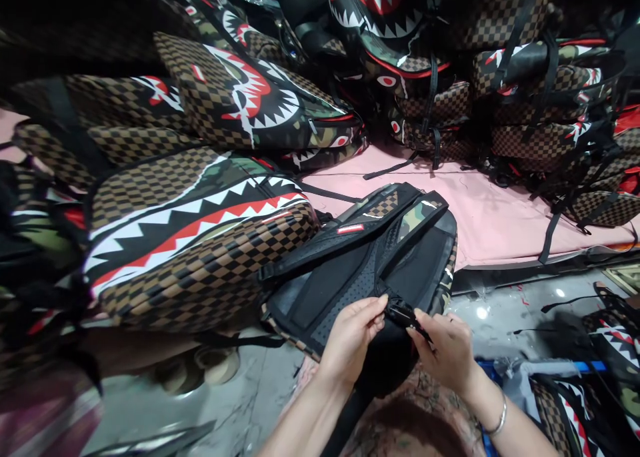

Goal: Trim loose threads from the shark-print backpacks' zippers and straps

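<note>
A backpack (325,304) lies back-side up in front of me, with black mesh padding, two shoulder straps and a checkered and camouflage edge. My left hand (355,334) pinches a black backpack strap (399,310) near the lower end of the padding. On the strap's other side, my right hand (445,347) is closed on it with thumb and fingers. A dark plastic piece, perhaps a buckle, shows between the hands, but its detail is too dark to tell. A small red label (349,229) sits on one shoulder strap.
To the left, a large shark-mouth backpack (200,224) touches the held one. Piles of similar backpacks (540,104) stand along the pink-covered table (495,224). A blue-edged crate (590,366) with more bags is at lower right, on the shiny floor (490,307).
</note>
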The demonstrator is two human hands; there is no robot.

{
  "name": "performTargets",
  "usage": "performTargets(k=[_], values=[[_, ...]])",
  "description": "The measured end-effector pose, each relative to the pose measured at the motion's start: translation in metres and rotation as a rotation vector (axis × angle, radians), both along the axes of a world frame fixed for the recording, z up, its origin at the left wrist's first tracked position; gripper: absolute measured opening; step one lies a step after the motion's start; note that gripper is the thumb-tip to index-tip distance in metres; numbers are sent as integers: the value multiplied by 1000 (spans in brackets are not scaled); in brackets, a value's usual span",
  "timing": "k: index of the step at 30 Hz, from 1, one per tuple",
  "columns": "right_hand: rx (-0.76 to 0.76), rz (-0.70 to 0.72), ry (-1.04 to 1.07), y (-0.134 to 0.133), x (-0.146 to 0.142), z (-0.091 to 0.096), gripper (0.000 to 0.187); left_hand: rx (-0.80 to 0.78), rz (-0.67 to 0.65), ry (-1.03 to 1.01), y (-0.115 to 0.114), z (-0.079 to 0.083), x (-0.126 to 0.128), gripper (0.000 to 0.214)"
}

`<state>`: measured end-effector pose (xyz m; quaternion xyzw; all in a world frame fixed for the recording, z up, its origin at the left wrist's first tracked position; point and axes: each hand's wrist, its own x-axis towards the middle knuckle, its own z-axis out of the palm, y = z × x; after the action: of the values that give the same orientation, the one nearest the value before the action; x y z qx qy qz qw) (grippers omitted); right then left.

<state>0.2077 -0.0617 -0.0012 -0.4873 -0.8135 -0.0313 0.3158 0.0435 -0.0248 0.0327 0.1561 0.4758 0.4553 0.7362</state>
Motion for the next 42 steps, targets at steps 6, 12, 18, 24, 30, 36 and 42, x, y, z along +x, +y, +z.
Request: performTargets(k=[6,12,18,24,30,36,42], values=[[37,-11,-46,2,-4,5,23,11,7,0,0,2,0,25],[-145,53,354,-2,-1,8,17,64,-36,28,-5,0,0,25],[-694,-83,1076,1,-22,5,21,242,-99,180,-10,-3,5,32],[-747,-147,1232,3,-40,0,28,379,-75,404,-14,-2,5,22],[-876,-41,1286,7,-14,10,26,427,32,406,-14,-9,2,13],[-936,72,1080,10,10,26,28,465,21,384,-14,-6,1,7],[-1031,184,928,19,12,39,28,501,-55,441,-12,-2,-3,4]])
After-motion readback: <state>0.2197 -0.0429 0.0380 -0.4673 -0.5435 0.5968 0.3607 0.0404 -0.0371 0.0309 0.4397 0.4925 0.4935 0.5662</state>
